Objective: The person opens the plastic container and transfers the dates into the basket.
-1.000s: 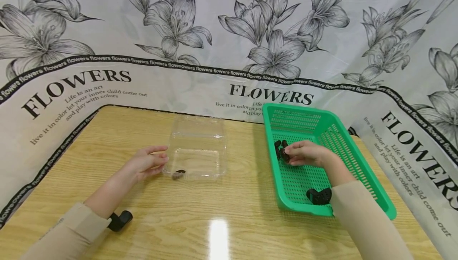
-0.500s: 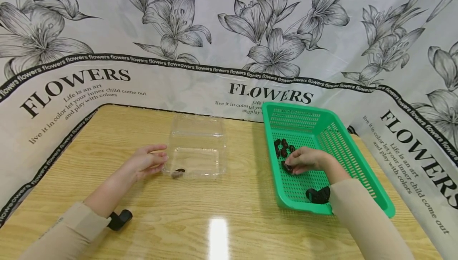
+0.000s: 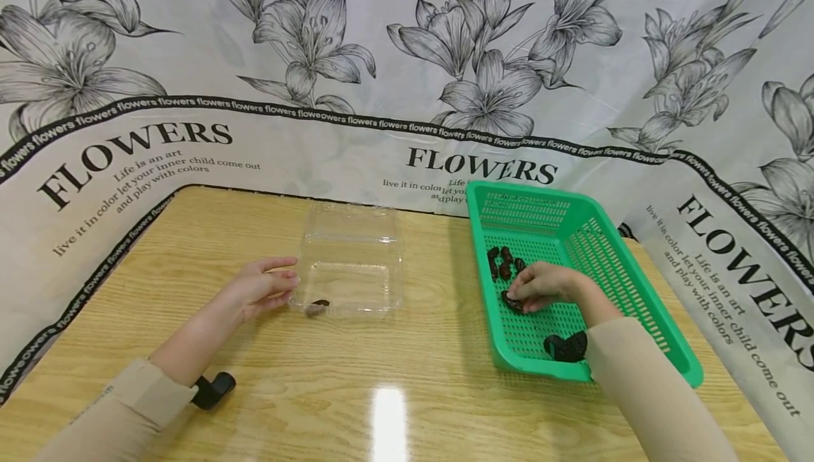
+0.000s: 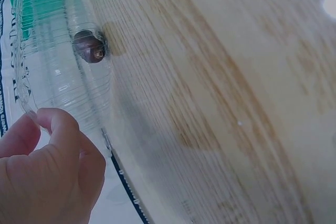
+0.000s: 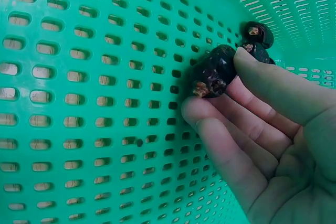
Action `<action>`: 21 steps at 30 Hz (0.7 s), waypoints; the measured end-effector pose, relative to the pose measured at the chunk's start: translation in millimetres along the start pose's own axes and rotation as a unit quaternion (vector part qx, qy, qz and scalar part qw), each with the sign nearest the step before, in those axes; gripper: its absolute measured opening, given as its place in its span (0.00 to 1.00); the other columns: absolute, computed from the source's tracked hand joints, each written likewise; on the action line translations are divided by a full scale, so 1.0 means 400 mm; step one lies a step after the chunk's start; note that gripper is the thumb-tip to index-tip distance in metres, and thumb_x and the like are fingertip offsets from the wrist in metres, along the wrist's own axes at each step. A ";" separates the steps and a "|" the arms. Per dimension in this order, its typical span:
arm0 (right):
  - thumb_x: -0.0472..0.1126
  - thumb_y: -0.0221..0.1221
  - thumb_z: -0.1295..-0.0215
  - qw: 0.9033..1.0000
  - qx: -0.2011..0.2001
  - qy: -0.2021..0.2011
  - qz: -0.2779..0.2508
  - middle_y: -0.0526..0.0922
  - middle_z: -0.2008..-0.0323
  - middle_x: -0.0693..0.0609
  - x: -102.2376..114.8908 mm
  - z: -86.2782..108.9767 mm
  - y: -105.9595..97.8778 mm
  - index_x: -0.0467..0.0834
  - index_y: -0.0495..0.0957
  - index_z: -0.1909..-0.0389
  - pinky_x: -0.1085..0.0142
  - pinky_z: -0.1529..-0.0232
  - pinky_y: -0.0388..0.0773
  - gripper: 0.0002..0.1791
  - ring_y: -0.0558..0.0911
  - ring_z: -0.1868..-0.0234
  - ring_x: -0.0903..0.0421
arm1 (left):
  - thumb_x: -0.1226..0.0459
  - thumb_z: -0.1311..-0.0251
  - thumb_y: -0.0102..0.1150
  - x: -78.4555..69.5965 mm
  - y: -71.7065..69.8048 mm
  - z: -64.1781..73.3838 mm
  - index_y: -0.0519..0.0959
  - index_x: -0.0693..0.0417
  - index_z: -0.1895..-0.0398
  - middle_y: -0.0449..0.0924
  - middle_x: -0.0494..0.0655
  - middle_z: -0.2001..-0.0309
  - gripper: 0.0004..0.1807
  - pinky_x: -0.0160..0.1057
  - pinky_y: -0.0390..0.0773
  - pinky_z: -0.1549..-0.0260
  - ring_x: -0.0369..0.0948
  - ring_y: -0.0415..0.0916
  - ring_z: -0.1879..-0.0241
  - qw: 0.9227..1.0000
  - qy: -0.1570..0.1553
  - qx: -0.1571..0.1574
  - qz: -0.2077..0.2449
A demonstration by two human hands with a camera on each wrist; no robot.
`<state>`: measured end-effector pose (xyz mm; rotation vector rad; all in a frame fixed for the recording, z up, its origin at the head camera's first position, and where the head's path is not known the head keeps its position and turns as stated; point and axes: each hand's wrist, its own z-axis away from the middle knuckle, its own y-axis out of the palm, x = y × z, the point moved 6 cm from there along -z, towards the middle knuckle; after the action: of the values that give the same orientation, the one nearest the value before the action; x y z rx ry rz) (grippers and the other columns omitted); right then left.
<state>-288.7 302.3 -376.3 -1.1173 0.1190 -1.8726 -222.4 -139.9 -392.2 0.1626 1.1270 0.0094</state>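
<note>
My right hand (image 3: 545,285) is inside the green basket (image 3: 492,335). Its thumb and fingertips pinch a dark, glossy date (image 5: 212,74) just above the slotted floor. Beyond it, several more dates (image 3: 505,264) lie along the basket's left side, some partly hidden by the hand. To the left, my left hand (image 3: 263,285) pinches the edge of a clear plastic box (image 3: 351,238) between thumb and index finger. One date (image 4: 89,46) lies inside that box, at its near left corner in the head view.
Both the box and the basket stand on a wood-grain table (image 3: 356,391). A white flower-print cloth (image 3: 356,158) rises behind and at the sides. Black wrist mounts (image 3: 566,347) show at both sleeves.
My right hand has moved a little nearer inside the basket, away from the group of dates, uncovering more of them. It pinches a date there. The left hand and the box stay put.
</note>
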 end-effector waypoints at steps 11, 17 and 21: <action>0.36 0.55 0.35 0.999 -0.017 -0.021 0.032 0.79 0.69 0.46 0.021 0.007 -0.011 0.32 0.78 0.60 0.60 0.65 0.79 0.10 0.79 0.70 0.55 | 0.74 0.37 0.51 -0.002 -0.002 -0.001 0.52 0.64 0.30 0.66 0.50 0.55 0.33 0.28 0.76 0.70 0.34 0.73 0.66 1.000 -0.001 -0.006 -0.005; 0.35 0.55 0.35 0.998 -0.042 -0.036 0.037 0.79 0.66 0.43 0.050 0.019 -0.024 0.28 0.77 0.57 0.57 0.62 0.79 0.12 0.79 0.67 0.53 | 0.74 0.37 0.51 -0.001 -0.001 0.000 0.52 0.64 0.30 0.66 0.49 0.56 0.33 0.28 0.76 0.70 0.34 0.73 0.66 1.000 -0.005 -0.006 -0.002; 0.36 0.55 0.35 0.996 -0.059 -0.053 0.028 0.79 0.60 0.38 0.084 0.031 -0.036 0.26 0.73 0.50 0.55 0.57 0.78 0.18 0.79 0.62 0.51 | 0.75 0.37 0.51 0.000 0.002 0.000 0.52 0.64 0.30 0.66 0.51 0.55 0.33 0.28 0.75 0.70 0.34 0.73 0.66 1.000 -0.004 -0.005 0.001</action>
<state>-294.6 289.5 -340.3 -1.2775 0.2007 -1.7718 -222.6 -139.3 -392.1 0.1555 1.1176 0.0165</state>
